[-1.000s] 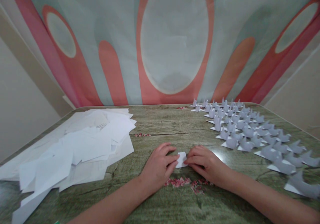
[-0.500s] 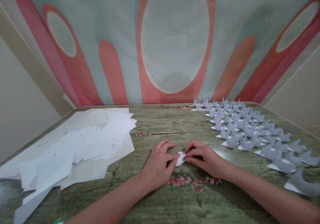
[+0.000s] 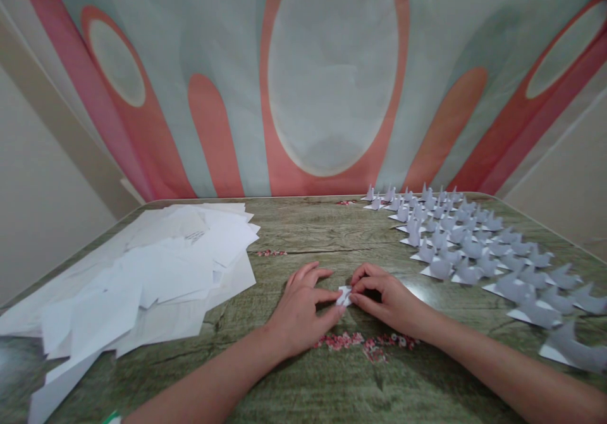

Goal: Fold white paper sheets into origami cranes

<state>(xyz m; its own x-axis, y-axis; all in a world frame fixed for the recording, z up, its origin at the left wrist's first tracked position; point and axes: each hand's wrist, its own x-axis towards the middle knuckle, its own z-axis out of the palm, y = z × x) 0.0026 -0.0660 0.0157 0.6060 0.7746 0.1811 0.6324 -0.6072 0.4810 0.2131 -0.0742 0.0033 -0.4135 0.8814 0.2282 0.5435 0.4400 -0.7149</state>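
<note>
Pinching from both sides, the left hand (image 3: 298,310) and right hand (image 3: 386,297) grip a small folded paper (image 3: 344,296) at centre frame; its orientation is unclear.

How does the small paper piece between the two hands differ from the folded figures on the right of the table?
The paper piece is pinched between the left hand and right hand, low against the table; the folded figures stand free in rows, untouched. The piece is a compact, mostly hidden wad, while the figures show raised points on flat bases. Both are pale paper.
</note>
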